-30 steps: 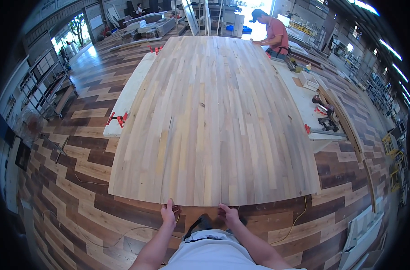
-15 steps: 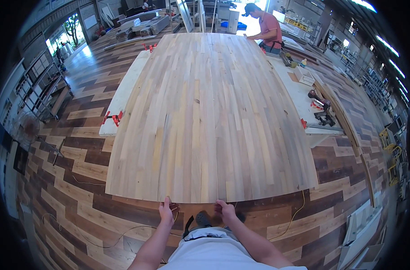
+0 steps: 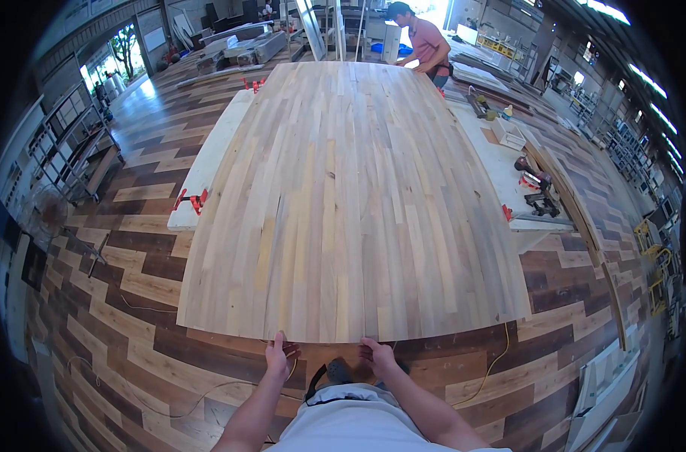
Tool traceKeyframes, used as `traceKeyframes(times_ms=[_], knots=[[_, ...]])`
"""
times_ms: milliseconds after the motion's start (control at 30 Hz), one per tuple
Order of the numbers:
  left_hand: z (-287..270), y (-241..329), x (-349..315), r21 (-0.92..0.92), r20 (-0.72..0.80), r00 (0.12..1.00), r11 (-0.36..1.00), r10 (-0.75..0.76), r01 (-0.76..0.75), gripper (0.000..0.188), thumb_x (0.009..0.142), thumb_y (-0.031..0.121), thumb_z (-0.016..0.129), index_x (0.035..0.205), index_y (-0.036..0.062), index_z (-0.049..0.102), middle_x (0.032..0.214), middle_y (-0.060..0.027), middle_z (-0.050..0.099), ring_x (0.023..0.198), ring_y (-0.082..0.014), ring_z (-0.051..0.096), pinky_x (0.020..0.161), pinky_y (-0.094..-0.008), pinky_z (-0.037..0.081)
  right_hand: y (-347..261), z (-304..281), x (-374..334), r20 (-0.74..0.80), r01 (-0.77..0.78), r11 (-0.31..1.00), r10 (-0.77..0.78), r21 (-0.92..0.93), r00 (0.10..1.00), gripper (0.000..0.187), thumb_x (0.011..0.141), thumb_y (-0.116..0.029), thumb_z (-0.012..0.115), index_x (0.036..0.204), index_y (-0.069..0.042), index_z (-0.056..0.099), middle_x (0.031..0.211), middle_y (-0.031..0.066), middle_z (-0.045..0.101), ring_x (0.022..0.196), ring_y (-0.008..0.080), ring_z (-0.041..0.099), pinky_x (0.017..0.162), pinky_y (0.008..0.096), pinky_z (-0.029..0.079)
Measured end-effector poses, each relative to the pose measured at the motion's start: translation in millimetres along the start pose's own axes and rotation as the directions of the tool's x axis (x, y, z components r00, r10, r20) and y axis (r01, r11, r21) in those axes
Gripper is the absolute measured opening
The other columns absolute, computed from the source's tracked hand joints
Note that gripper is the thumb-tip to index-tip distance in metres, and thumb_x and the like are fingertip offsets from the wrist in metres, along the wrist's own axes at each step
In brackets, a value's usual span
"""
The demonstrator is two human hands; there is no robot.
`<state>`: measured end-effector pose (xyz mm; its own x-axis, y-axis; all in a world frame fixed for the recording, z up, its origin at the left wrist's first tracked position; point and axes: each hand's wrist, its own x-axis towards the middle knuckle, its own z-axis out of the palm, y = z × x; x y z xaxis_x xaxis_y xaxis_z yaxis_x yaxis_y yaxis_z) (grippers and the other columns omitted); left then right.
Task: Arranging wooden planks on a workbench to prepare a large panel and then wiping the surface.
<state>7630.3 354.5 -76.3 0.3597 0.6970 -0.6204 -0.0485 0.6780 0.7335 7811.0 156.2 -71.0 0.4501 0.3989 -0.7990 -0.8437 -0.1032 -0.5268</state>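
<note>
While I stand at the near end of the large laminated wood panel (image 3: pixel 350 203), both of my hands hold its near edge at about six o'clock in the view. My left hand (image 3: pixel 277 355) has its grip closed on the edge, fingers wrapped under and the thumb lying on top. My right hand (image 3: pixel 377 354) is closed on the same edge, just to the right of the left, with a short stretch of bare edge between them. The panel is made of many narrow glued strips in pale and brown tones and runs from my hands away toward twelve o'clock. It lies over a white bench (image 3: pixel 207 173), which shows along its nine o'clock side and again along its three o'clock side. Red clamps (image 3: pixel 190 200) sit on the bench's left edge at about nine o'clock, and another red pair stands near eleven o'clock. Power tools (image 3: pixel 537 190) rest on the bench at about three o'clock, well apart from my hands. A second person (image 3: pixel 426 47) in a pink shirt bends over the far end of the panel at about one o'clock. A yellow cord (image 3: pixel 493 361) trails across the patterned plank floor (image 3: pixel 117 301) at about five o'clock.
</note>
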Motion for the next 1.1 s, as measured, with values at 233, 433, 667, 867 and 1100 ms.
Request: traceKeyframes(times_ms=[233,433,667,867,1100], knots=[[-0.3,-0.1,0.8,-0.015,0.001,1.000,1.000,-0.011,0.011,0.035,0.092,0.038,0.053,0.107,0.0086,0.040,0.085,-0.0116,0.058,0.076,-0.0260,0.063,0.060,-0.0399,0.054,0.3,2.3,-1.4,-0.005,0.013,1.000,-0.013,-0.007,1.000,0.016,0.084,-0.023,0.062,0.087,-0.008,0.064,0.079,0.0056,0.065,0.074,0.0176,0.061,0.066,0.0317,0.050],[1.5,1.5,-1.2,-0.022,0.005,1.000,1.000,-0.014,0.014,0.035,0.091,0.037,0.053,0.107,0.0092,0.040,0.084,-0.0114,0.058,0.076,-0.0256,0.063,0.061,-0.0398,0.054,0.0,-1.1,0.0,0.012,0.011,0.999,-0.011,-0.030,1.000,0.017,0.084,-0.024,0.063,0.086,-0.007,0.064,0.080,0.0057,0.065,0.074,0.0177,0.061,0.066,0.0320,0.050],[0.0,0.1,0.8,-0.026,0.000,1.000,1.000,-0.017,0.017,0.033,0.091,0.037,0.054,0.105,0.0097,0.040,0.083,-0.0103,0.057,0.075,-0.0247,0.062,0.061,-0.0399,0.053,-0.7,-1.6,-0.3,0.013,0.015,0.999,-0.015,-0.051,1.000,0.019,0.083,-0.025,0.065,0.085,-0.006,0.064,0.078,0.0055,0.064,0.073,0.0178,0.061,0.065,0.0322,0.050],[0.5,-0.7,0.6,-0.053,0.003,1.000,0.998,-0.023,0.023,0.032,0.091,0.037,0.055,0.102,0.0110,0.041,0.081,-0.0090,0.056,0.074,-0.0239,0.062,0.061,-0.0402,0.053,1.1,-2.1,1.1,0.017,0.018,1.000,-0.018,-0.025,1.000,0.019,0.083,-0.025,0.066,0.084,-0.006,0.064,0.077,0.0056,0.064,0.072,0.0178,0.061,0.064,0.0323,0.050],[-0.7,-3.0,1.7,-0.054,0.006,1.000,0.999,-0.007,0.007,0.032,0.091,0.038,0.055,0.101,0.0112,0.041,0.081,-0.0094,0.058,0.073,-0.0240,0.062,0.060,-0.0399,0.053,1.5,-3.0,1.8,0.026,0.021,1.000,-0.020,-0.023,0.999,0.020,0.082,-0.026,0.066,0.083,-0.006,0.065,0.076,0.0055,0.064,0.070,0.0177,0.061,0.064,0.0318,0.050]])
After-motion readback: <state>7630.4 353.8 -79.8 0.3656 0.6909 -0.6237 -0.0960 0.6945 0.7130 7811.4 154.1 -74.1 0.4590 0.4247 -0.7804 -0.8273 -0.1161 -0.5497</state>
